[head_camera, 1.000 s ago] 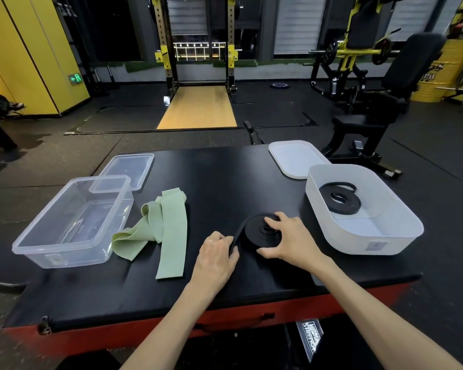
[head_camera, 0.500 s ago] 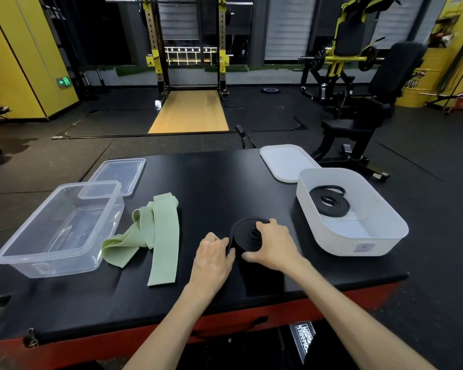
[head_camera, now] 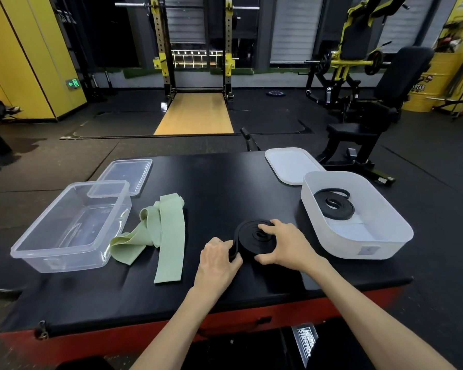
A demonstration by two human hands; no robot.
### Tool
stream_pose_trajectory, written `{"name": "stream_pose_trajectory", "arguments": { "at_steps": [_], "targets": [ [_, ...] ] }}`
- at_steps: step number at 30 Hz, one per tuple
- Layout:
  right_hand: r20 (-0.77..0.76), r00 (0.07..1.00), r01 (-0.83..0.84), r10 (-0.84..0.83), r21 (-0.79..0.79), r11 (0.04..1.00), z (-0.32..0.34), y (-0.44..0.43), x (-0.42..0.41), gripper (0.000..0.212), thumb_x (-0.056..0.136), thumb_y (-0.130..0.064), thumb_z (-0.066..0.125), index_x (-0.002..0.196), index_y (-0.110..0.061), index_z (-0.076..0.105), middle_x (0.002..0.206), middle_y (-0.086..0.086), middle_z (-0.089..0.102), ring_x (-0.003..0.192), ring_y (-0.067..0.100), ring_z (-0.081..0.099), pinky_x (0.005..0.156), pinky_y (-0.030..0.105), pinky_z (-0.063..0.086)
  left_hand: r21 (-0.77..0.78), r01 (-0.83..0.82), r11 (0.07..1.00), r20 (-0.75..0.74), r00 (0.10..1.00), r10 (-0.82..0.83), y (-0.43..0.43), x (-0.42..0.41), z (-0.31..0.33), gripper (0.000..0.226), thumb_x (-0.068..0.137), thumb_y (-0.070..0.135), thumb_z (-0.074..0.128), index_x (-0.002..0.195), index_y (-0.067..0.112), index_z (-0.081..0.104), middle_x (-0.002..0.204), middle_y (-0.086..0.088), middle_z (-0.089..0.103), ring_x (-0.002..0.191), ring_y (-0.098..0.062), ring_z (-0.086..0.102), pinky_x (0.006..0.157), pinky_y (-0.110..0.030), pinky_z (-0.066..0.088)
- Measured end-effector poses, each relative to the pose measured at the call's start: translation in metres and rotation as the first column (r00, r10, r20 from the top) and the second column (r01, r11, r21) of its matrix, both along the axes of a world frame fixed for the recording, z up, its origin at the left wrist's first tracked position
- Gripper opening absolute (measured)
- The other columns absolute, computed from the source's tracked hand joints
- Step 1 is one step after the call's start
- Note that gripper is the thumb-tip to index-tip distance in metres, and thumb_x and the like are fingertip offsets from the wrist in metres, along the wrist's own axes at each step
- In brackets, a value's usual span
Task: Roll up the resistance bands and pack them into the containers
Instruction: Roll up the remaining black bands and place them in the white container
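A black resistance band (head_camera: 251,237) lies coiled flat on the black table (head_camera: 211,188), near its front edge. My right hand (head_camera: 284,244) rests on top of the coil, fingers spread over its centre and thumb at its near rim. My left hand (head_camera: 218,260) pinches the band's loose outer end at the coil's left side. A second black coiled band (head_camera: 334,204) lies inside the white tub (head_camera: 385,247) on the right. A pale green flat band (head_camera: 161,236) lies unrolled and folded left of centre, beside the clear container (head_camera: 64,252).
The clear lid (head_camera: 126,172) lies behind the clear container; the white lid (head_camera: 292,164) lies behind the white tub. Beyond the table are a squat rack with a wooden platform (head_camera: 195,113) and a black weight bench (head_camera: 372,116). The table's front edge is red.
The loose tail of the black band has been wound onto the coil, which now sits tighter between my hands. My view has shifted slightly.
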State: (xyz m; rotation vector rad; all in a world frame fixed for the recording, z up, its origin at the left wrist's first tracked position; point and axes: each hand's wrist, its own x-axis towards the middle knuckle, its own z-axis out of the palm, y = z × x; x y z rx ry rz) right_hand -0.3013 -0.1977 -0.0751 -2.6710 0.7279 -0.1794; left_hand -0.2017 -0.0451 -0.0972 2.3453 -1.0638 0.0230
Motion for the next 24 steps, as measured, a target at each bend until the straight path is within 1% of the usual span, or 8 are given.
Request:
{"name": "stream_pose_trajectory", "arguments": {
  "at_steps": [3, 6, 10, 13, 17, 19, 21, 24],
  "targets": [
    [0.024, 0.998, 0.06, -0.061, 0.024, 0.998, -0.005, 0.005, 0.0, 0.083, 0.061, -0.054, 0.076, 0.134, -0.022, 0.053, 0.131, 0.002, 0.052, 0.118, 0.024, 0.05, 0.09, 0.031, 0.044, -0.028, -0.044, 0.999, -0.033, 0.999, 0.043, -0.001, -0.003, -0.002, 0.024, 0.086, 0.033, 0.06, 0.093, 0.011, 0.067, 0.087, -0.006, 0.059, 0.084, -0.024, 0.059, 0.078, -0.032, 0.046],
    [0.04, 0.99, 0.135, -0.135, 0.013, 0.991, -0.007, 0.016, 0.0, 0.08, 0.061, -0.055, 0.075, 0.13, -0.02, 0.055, 0.126, 0.003, 0.054, 0.115, 0.028, 0.051, 0.091, 0.034, 0.046, -0.023, -0.05, 0.999, -0.048, 0.998, 0.048, -0.006, -0.005, -0.002, 0.021, 0.086, 0.032, 0.062, 0.09, 0.011, 0.064, 0.085, -0.006, 0.059, 0.086, -0.025, 0.059, 0.077, -0.032, 0.045],
    [0.056, 0.977, 0.206, -0.206, 0.004, 0.979, -0.009, 0.025, -0.001, 0.074, 0.061, -0.056, 0.073, 0.122, -0.017, 0.057, 0.118, 0.003, 0.054, 0.11, 0.029, 0.052, 0.086, 0.036, 0.048, -0.012, -0.008, 1.0, -0.022, 1.0, 0.008, -0.007, -0.006, -0.005, 0.031, 0.09, 0.032, 0.061, 0.116, 0.015, 0.062, 0.1, -0.005, 0.058, 0.097, -0.021, 0.056, 0.084, -0.027, 0.044],
    [-0.005, 0.986, 0.164, -0.164, 0.02, 0.986, -0.007, 0.024, 0.001, 0.073, 0.065, -0.052, 0.073, 0.124, -0.014, 0.053, 0.12, 0.007, 0.049, 0.111, 0.03, 0.051, 0.088, 0.038, 0.048, -0.038, 0.038, 0.999, -0.057, 0.998, -0.04, -0.002, -0.005, -0.008, 0.042, 0.091, 0.033, 0.061, 0.13, 0.017, 0.055, 0.104, 0.0, 0.054, 0.1, -0.014, 0.053, 0.082, -0.018, 0.04],
    [-0.124, 0.992, 0.029, -0.017, 0.094, 0.995, 0.003, 0.006, 0.0, 0.078, 0.06, -0.049, 0.077, 0.125, -0.016, 0.052, 0.121, 0.011, 0.046, 0.117, 0.033, 0.047, 0.093, 0.037, 0.045, -0.138, 0.015, 0.99, -0.157, 0.987, -0.037, 0.003, -0.004, -0.006, 0.046, 0.086, 0.028, 0.068, 0.129, 0.016, 0.057, 0.096, 0.005, 0.05, 0.083, -0.004, 0.049, 0.078, -0.01, 0.037],
    [-0.103, 0.994, -0.014, 0.03, 0.156, 0.988, 0.004, -0.005, -0.006, 0.092, 0.058, -0.052, 0.079, 0.138, -0.022, 0.047, 0.132, 0.011, 0.046, 0.126, 0.029, 0.044, 0.103, 0.036, 0.039, -0.17, -0.01, 0.985, -0.191, 0.981, -0.023, 0.003, -0.005, -0.003, 0.041, 0.082, 0.027, 0.073, 0.121, 0.017, 0.064, 0.093, 0.001, 0.054, 0.079, -0.006, 0.053, 0.08, -0.013, 0.042],
    [-0.047, 0.998, -0.022, 0.031, 0.165, 0.986, 0.001, -0.008, -0.013, 0.095, 0.056, -0.059, 0.078, 0.14, -0.028, 0.046, 0.131, 0.003, 0.051, 0.126, 0.023, 0.046, 0.106, 0.036, 0.037, -0.181, -0.028, 0.983, -0.214, 0.977, -0.012, 0.004, -0.007, 0.0, 0.036, 0.079, 0.026, 0.075, 0.113, 0.017, 0.069, 0.089, -0.002, 0.058, 0.079, -0.009, 0.057, 0.083, -0.021, 0.047],
    [0.029, 1.0, -0.01, 0.006, 0.142, 0.99, -0.003, -0.004, -0.018, 0.092, 0.058, -0.061, 0.078, 0.138, -0.027, 0.05, 0.137, 0.005, 0.051, 0.13, 0.023, 0.044, 0.109, 0.036, 0.034, -0.202, -0.095, 0.975, -0.293, 0.956, 0.032, 0.003, -0.01, 0.003, 0.041, 0.075, 0.025, 0.079, 0.114, 0.014, 0.069, 0.085, 0.001, 0.063, 0.075, -0.006, 0.058, 0.073, -0.01, 0.042]
  ]
}}
